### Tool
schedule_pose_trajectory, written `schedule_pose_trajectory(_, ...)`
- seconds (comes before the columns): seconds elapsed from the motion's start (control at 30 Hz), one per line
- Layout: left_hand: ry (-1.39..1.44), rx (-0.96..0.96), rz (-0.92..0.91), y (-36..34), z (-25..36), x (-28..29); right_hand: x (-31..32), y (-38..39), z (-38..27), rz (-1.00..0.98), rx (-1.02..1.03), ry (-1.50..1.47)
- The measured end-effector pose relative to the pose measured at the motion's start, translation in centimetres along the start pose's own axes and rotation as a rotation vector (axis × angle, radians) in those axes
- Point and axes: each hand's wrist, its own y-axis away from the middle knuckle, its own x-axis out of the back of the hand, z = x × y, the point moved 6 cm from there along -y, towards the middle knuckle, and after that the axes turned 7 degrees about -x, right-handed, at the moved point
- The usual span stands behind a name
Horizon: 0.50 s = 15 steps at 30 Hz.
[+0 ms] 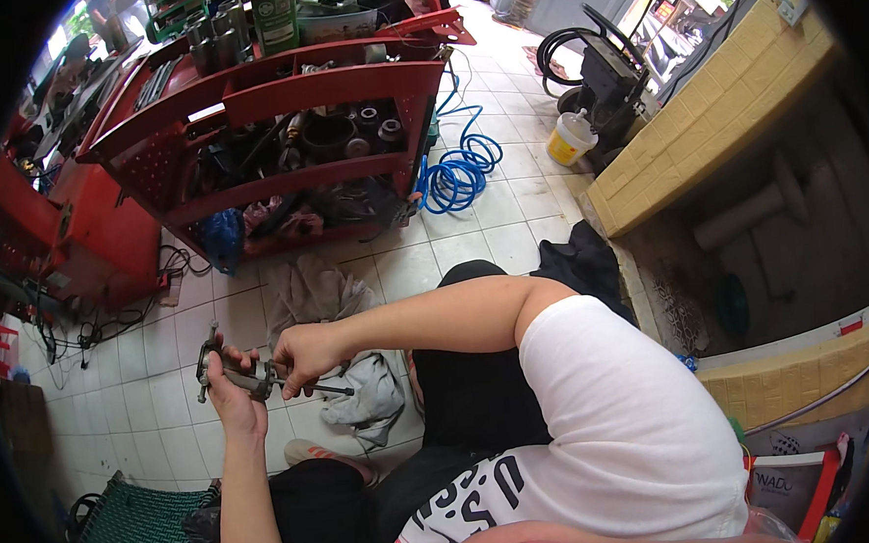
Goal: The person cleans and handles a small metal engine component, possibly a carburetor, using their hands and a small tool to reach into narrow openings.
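Note:
My left hand (232,390) grips a dark metal tool with arms (225,366), a puller-like piece, held above the tiled floor. My right hand (306,357) closes on the same tool from the right, at its centre, where a thin dark rod (335,389) sticks out to the right. Both forearms meet over my dark-trousered knees. The tool's jaws point left and are partly hidden by my fingers.
A red tool cart (280,132) full of metal parts stands ahead. Grey rags (357,394) lie on the white tiles under my hands. A blue coiled hose (459,172), a yellow-and-white bucket (570,139), a tan tiled ledge (712,119) and a green mat (134,533) surround me.

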Motion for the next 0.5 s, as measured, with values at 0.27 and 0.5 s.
schedule_pose_trajectory(0.27, -0.007, -0.018, 0.025, 0.2, -0.1, 0.0, 0.2, 1.2, -1.3, 0.055, -0.033, 0.213)
schedule_pose_trajectory(0.5, -0.123, 0.129, 0.005, -0.6, -0.1, 0.5, 0.2, 0.5, -0.2, 0.037, -0.117, 0.048)
